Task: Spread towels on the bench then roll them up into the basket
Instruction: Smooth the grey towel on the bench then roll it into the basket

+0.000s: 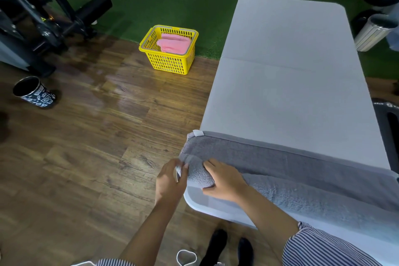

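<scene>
A grey towel (pixel 302 168) lies across the near end of the pale grey bench (pixel 287 84), folded lengthwise, its left end rolled into a small roll. My right hand (pixel 224 179) grips that roll from the right, fingers curled over its top. At the bench's left edge my left hand (pixel 171 179) pinches the roll's end. A yellow basket (pixel 170 62) stands on the floor to the left of the bench and holds rolled pink towels (pixel 173 44).
A black patterned cup (pixel 32 93) sits on the wooden floor at far left. Black gym machinery (pixel 43 13) fills the upper left. A ribbed metal bin (pixel 373 32) stands right of the bench. My shoes (pixel 228 246) are by the bench's near edge.
</scene>
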